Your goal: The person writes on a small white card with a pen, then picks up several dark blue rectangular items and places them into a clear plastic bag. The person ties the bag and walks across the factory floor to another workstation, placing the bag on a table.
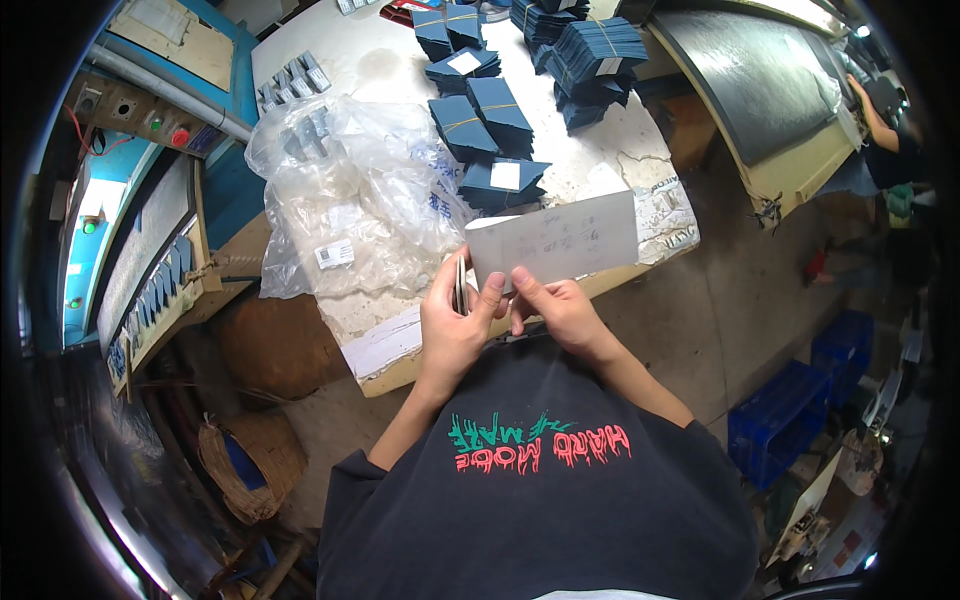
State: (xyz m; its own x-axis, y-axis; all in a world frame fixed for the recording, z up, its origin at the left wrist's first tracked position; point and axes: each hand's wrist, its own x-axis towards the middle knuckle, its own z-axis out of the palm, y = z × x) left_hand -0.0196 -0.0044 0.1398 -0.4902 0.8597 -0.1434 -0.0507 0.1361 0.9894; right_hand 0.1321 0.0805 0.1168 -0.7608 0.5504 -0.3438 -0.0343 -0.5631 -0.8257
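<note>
A pale grey, stiff-looking rectangular sheet with faint handwriting is held up over the table's near edge. My left hand is closed at its lower left corner, thumb in front. Thin dark and light layers, seen edge-on, are also in that hand; I cannot make out what they are. The thumb of my right hand presses on the sheet's lower edge, with fingers curled below. Just beyond the sheet lie stacks of dark blue cut fabric pieces, banded together, some bearing white labels.
A crumpled clear plastic bag covers the table's left side, near small grey bundles. More blue stacks stand at the back. A control panel with buttons is left; blue crates sit on the floor right. Another person is far right.
</note>
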